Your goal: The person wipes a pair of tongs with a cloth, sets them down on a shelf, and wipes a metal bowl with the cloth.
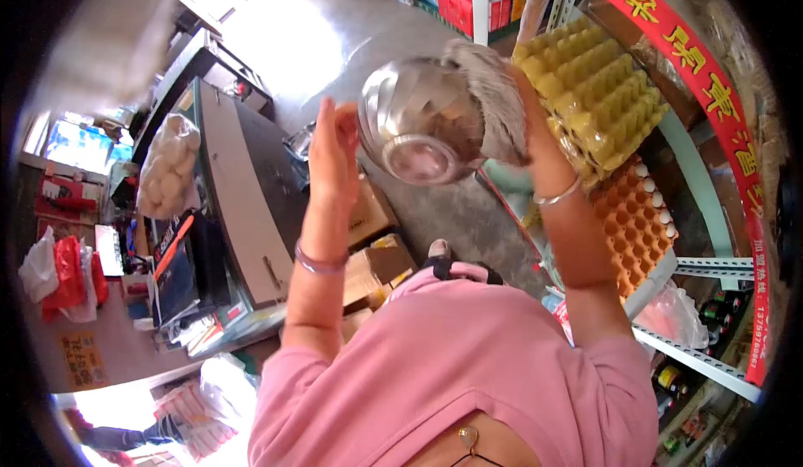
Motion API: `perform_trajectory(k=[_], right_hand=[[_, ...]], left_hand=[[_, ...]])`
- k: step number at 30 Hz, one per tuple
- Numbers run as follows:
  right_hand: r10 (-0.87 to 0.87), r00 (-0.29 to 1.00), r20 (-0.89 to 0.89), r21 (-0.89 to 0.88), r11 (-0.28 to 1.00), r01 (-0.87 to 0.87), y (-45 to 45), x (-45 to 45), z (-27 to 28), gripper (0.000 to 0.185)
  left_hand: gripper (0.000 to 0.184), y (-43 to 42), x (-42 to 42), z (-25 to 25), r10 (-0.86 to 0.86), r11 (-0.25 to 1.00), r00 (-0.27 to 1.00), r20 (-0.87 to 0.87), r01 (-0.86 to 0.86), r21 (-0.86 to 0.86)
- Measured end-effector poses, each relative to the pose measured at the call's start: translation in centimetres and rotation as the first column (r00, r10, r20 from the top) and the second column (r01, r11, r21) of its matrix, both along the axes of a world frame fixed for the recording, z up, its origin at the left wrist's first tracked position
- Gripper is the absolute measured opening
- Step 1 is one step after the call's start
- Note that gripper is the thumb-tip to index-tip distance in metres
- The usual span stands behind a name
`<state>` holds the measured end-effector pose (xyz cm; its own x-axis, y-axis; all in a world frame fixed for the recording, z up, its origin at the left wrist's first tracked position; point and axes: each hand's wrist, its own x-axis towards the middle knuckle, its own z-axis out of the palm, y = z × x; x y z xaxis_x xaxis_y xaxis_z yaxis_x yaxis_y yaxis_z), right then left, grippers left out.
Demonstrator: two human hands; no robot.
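Observation:
A shiny metal bowl point(422, 103) is held up in front of me, tilted so its round foot and outer side face me. At the bowl's left edge, my left hand point(333, 145) grips it, with part of the fingers hidden behind the metal. A crumpled grey cloth point(495, 103) lies against the bowl's right side. My right hand point(535, 137) holds this cloth to the bowl, and its fingers are mostly covered by the fabric.
Yellow egg trays point(590, 91) are stacked on the right-hand shelf, above an orange egg tray point(627, 229) with some eggs. Cardboard boxes point(372, 270) stand on the floor. To the left are a counter point(242, 183) and a bag of round pale items point(170, 166).

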<state>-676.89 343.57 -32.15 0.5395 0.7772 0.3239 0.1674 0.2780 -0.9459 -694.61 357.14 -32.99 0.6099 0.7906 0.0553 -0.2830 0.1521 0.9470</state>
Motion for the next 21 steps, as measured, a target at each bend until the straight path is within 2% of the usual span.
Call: perform_trajectory(k=[1,2,3,4,5,7,9,10,11,13,14,17,18,21], right_hand=[[0.123,0.992,0.044,-0.075,0.99,-0.119,-0.2,0.3,1.2,0.027],[0.246,0.965,0.087,-0.144,0.962,-0.232,-0.1,0.4,1.9,0.024],[0.205,0.961,0.188,-0.128,0.975,-0.183,0.3,0.2,2.2,0.024],[0.158,0.945,0.285,-0.107,0.985,-0.132,0.7,-0.3,2.4,0.024],[0.104,0.92,0.378,-0.08,0.994,-0.08,0.9,-0.5,2.5,0.024],[0.018,0.979,0.201,0.055,0.998,-0.029,1.0,-0.2,0.8,0.027],[-0.065,0.997,0.029,0.177,0.982,0.059,0.5,-0.9,-0.2,0.029],[-0.11,0.991,0.069,0.231,0.969,0.092,0.6,-1.0,-0.7,0.032],[0.033,0.99,-0.135,0.338,0.941,0.015,0.8,-1.5,-1.4,0.033],[0.045,0.975,-0.216,0.374,0.927,0.04,0.7,-3.1,-3.6,0.033],[-0.008,0.977,-0.211,0.359,0.929,0.085,0.7,-4.4,-5.1,0.033],[-0.137,0.98,-0.145,0.313,0.933,0.177,1.4,-7.0,-7.9,0.034],[-0.173,0.979,-0.108,0.301,0.933,0.198,2.1,-7.0,-8.4,0.034],[-0.267,0.964,0.015,0.291,0.923,0.251,2.6,-6.1,-8.6,0.035]], left_hand=[[0.045,-0.3,0.1,1.4,-0.01,0.994,0.997,-0.081,0.019,0.107],[0.042,-0.5,0.2,2.4,-0.073,0.985,0.984,-0.164,0.096,0.141],[0.04,-0.6,0.5,3.0,-0.132,0.969,0.96,-0.247,0.177,0.173],[0.036,-1.0,0.9,2.7,-0.16,0.979,0.977,-0.141,0.175,0.101],[0.035,-1.5,1.0,2.7,-0.103,0.993,0.989,-0.104,0.109,0.048],[0.034,-2.5,1.0,2.8,0.013,0.998,0.999,-0.031,-0.015,-0.064],[0.028,-2.4,0.9,2.7,0.073,0.967,0.991,0.109,-0.043,-0.252],[0.028,-2.5,1.0,2.5,0.069,0.964,0.986,0.151,-0.027,-0.266],[0.029,-2.6,1.1,2.7,0.066,0.961,0.979,0.193,-0.01,-0.276],[0.033,-4.0,1.8,3.9,0.16,0.894,0.934,0.319,0.0,-0.447],[0.035,-3.3,1.8,3.0,0.063,0.91,0.924,0.377,0.102,-0.402],[0.033,-4.7,3.3,2.9,0.258,0.896,0.886,0.385,-0.07,-0.439],[0.033,-3.5,3.7,0.4,0.214,0.945,0.87,0.445,-0.068,-0.321],[0.037,-4.8,4.1,2.1,0.303,0.895,0.828,0.472,-0.078,-0.438]])
